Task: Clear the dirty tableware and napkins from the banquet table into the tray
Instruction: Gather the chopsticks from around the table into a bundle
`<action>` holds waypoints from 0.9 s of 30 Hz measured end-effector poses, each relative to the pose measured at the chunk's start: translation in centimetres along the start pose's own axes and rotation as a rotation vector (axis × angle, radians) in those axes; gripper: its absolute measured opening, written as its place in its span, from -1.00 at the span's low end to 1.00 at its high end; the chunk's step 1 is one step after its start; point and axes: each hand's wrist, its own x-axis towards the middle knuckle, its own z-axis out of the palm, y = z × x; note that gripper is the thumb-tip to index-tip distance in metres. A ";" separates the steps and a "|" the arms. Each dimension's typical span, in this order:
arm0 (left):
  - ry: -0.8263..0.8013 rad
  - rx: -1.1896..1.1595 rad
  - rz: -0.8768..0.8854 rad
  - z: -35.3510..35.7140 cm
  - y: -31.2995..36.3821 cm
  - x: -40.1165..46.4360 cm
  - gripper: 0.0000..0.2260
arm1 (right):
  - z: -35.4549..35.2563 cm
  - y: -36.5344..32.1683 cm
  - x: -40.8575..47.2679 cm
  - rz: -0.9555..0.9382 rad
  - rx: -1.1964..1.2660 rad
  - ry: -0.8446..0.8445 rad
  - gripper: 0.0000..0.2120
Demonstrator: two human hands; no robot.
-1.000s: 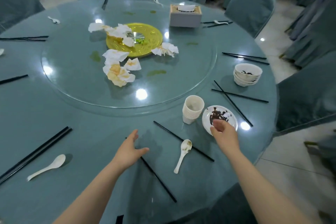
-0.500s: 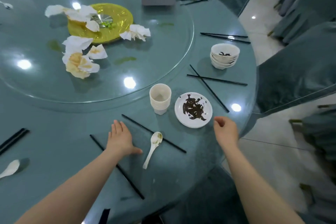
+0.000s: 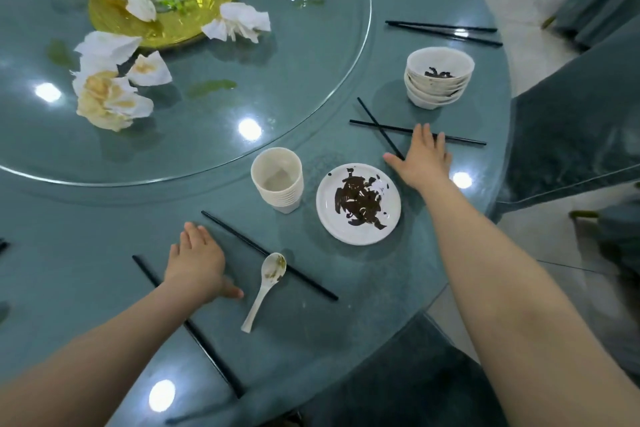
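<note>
While cups (image 3: 277, 180), bowls (image 3: 438, 81) and plate (image 3: 358, 203) are stacked, nothing's cleared (no tray visible); napkins (image 3: 107, 97) remain on the turntable, and both flat hands, left hand (image 3: 195, 262), right hand (image 3: 420, 158), cover chopsticks (image 3: 381, 130).

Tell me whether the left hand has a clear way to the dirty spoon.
Probably yes: the left hand lies flat just beside the spoon, with only bare table between them and nothing on top of it.
</note>
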 end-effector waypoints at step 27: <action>0.209 -0.379 0.193 1.9 -4.0 -2.0 -0.28 | -1.4 -3.8 -16.1 -0.192 0.632 0.196 -0.90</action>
